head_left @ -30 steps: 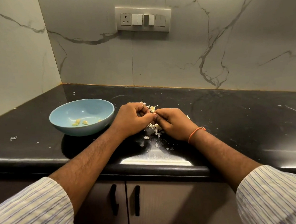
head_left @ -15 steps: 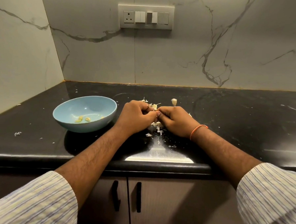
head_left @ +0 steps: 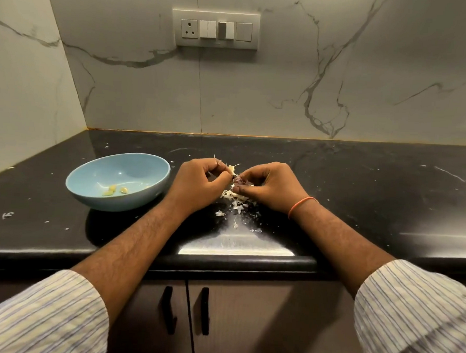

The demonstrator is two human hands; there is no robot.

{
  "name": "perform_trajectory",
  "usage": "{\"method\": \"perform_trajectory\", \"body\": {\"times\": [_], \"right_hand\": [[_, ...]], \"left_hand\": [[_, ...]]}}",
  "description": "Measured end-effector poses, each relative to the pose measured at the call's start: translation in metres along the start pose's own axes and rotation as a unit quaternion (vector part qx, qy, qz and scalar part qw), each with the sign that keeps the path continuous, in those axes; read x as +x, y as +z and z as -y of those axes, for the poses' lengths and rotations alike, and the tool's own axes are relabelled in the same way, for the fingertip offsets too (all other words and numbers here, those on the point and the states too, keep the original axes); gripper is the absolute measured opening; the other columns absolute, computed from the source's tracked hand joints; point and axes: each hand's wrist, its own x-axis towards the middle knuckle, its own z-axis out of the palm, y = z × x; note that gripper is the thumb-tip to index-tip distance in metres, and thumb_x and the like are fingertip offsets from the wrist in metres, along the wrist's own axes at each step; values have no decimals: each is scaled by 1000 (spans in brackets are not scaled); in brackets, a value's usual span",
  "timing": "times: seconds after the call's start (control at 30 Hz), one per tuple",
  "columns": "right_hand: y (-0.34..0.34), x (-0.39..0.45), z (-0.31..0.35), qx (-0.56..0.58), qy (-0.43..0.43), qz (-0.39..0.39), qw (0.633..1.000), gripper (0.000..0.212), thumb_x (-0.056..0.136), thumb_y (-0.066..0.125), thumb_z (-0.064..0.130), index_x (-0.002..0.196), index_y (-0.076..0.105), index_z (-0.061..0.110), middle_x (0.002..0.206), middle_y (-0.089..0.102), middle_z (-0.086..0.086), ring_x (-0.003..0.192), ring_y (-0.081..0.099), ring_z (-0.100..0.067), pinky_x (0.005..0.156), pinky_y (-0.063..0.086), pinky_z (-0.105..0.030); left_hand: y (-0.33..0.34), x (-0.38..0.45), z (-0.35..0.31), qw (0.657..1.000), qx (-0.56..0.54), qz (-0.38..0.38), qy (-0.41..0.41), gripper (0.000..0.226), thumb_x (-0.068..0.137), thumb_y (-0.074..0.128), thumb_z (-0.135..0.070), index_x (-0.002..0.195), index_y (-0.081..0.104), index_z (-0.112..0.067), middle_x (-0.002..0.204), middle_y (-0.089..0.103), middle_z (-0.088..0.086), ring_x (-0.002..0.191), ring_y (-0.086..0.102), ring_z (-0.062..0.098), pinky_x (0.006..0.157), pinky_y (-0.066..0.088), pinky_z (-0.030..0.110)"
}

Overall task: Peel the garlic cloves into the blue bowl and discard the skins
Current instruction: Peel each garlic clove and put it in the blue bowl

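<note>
I see both hands curled over the worktop: left hand pinching a strip of skin, right hand gripping the garlic clove. The blue bowl sits just left, holding peeled cloves.

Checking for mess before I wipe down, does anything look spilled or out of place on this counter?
Yes. Papery garlic skins lie scattered on the black counter under the hands, with stray flecks left of the blue bowl. Nothing looks damaged.

Black countertop, marble backsplash — switch panel, cabinet handles
</note>
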Motion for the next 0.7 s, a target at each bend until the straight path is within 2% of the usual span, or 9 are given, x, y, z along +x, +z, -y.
{"method": "perform_trajectory", "body": {"times": [0.13,0.2,0.27,0.33,0.37,0.47,0.57,0.63,0.7], "right_hand": [[-9,1,9,-63,10,3,998,23,96,74,39,114,81,26,100,75,11,84,65,-6,77,54,-24],[-19,5,12,-93,11,12,996,19,96,76,28,113,82,25,105,74,8,86,65,-7,79,48,-22],[-34,7,17,-127,25,54,990,30,90,82,20,120,79,27,112,72,9,83,64,-5,78,44,-16],[-56,5,26,-164,57,83,981,37,89,83,23,125,76,28,107,71,13,77,62,3,74,43,-13],[-69,2,30,-182,77,96,975,36,89,84,25,123,77,27,101,71,14,78,64,3,73,44,-13],[-99,-6,27,-291,142,158,933,30,85,86,32,114,80,26,97,77,9,89,72,-12,76,51,-24],[-115,-21,13,-351,233,215,881,32,81,89,40,109,77,27,95,75,5,81,73,-16,64,55,-25],[-119,-28,6,-326,276,222,876,32,84,87,38,111,75,25,97,75,0,76,75,-16,61,59,-26],[-119,-31,4,-276,292,207,892,30,85,87,29,110,75,20,96,77,-3,74,78,-17,67,65,-29]], "left_hand": [[-1,0,1,1000,3,14,17,11,94,71,-23,92,81,-27,71,74,-14,59,64,9,58,54,24],[-1,0,2,999,9,25,27,12,96,72,-24,97,83,-28,73,76,-12,60,66,12,59,57,29],[-1,0,4,999,17,37,33,12,94,74,-27,100,85,-30,77,78,-11,63,69,16,62,62,36],[-1,0,5,998,19,49,42,13,91,77,-34,101,85,-32,85,79,-14,71,73,17,71,64,41],[-1,0,5,997,19,51,46,15,89,77,-36,102,85,-33,88,79,-15,75,74,16,75,64,42],[0,0,5,997,26,47,53,13,90,80,-29,101,85,-31,90,79,-13,80,74,11,80,64,40],[0,-1,5,996,34,47,63,13,91,79,-27,102,85,-30,91,79,-13,80,74,11,79,64,40],[0,-2,4,996,34,47,68,13,91,78,-26,102,84,-30,90,79,-12,77,72,10,77,64,38],[0,-2,4,996,34,43,71,13,91,78,-25,102,85,-30,88,79,-13,73,71,9,74,64,35]]}}
